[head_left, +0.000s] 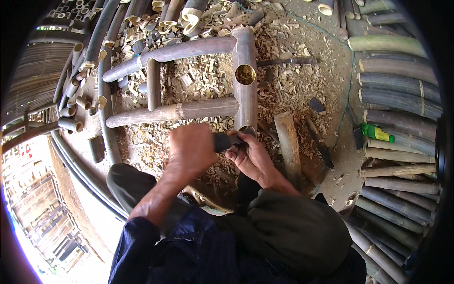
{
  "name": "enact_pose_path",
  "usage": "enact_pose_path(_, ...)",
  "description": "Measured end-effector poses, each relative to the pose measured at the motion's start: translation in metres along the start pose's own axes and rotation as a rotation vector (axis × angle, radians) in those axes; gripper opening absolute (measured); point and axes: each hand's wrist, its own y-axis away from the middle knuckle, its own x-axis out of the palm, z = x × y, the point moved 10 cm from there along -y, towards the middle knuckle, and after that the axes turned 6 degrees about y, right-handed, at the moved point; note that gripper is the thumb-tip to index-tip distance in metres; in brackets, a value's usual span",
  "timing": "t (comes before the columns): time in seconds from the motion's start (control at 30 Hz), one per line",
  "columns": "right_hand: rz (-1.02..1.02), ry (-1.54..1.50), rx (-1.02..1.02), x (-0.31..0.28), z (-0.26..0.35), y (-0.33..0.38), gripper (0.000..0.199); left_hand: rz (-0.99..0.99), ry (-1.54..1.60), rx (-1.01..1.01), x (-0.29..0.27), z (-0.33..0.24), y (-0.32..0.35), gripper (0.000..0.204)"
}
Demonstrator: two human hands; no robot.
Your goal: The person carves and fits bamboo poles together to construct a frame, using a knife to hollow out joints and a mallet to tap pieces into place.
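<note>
My left hand (191,147), a little blurred, is closed on a tool with a thick dark round end (221,142), which sticks out toward my right hand. The rest of the tool is hidden. My right hand (254,160) curls its fingers around a small dark piece (235,138) that touches or nearly touches that end; its kind is unclear. Both hands are at the near end of a thick bamboo pole (245,104) with a round hole cut in its side. Two bamboo rails (189,111) run left from this pole, joined into it.
Wood chips and shavings (203,83) cover the ground. A short bamboo piece (153,85) lies across the rails. Right of my hands lie a split bamboo length (288,142) and a dark blade-like strip (319,144). Bamboo poles (402,102) line the right, with a green bottle (378,133) on them.
</note>
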Motion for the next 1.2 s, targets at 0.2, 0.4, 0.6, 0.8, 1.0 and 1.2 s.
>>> enact_pose_path(0.2, -0.043, 0.041, 0.063, -0.007, -0.019, 0.003, 0.021, -0.126, -0.238, 0.239, 0.023, -0.044, 0.020, 0.011)
enact_pose_path(0.4, -0.304, 0.577, 0.036, -0.044, -0.006, 0.081, 0.022, 0.445, 0.438, 0.845, 0.094, -0.070, 0.094, 0.023)
enact_pose_path(0.6, -0.524, 1.564, -0.269, -0.077, 0.107, 0.094, 0.025, -0.107, 0.310, 1.079, 0.079, -0.187, 0.036, 0.071)
enact_pose_path(0.8, -0.321, 2.486, -0.372, -0.036, 0.148, 0.074, 0.029, 0.027, 0.536, 0.815, 0.107, -0.189, -0.028, 0.093)
enact_pose_path(1.0, 0.208, 3.192, -0.395, 0.038, 0.135, 0.008, 0.020, -0.529, 0.915, 0.569, 0.062, -0.133, -0.033, 0.105)
enact_pose_path(1.2, 0.402, 3.272, -0.860, 0.081, 0.102, -0.010, 0.009, -0.761, 1.152, 0.387, 0.053, -0.090, -0.030, 0.108)
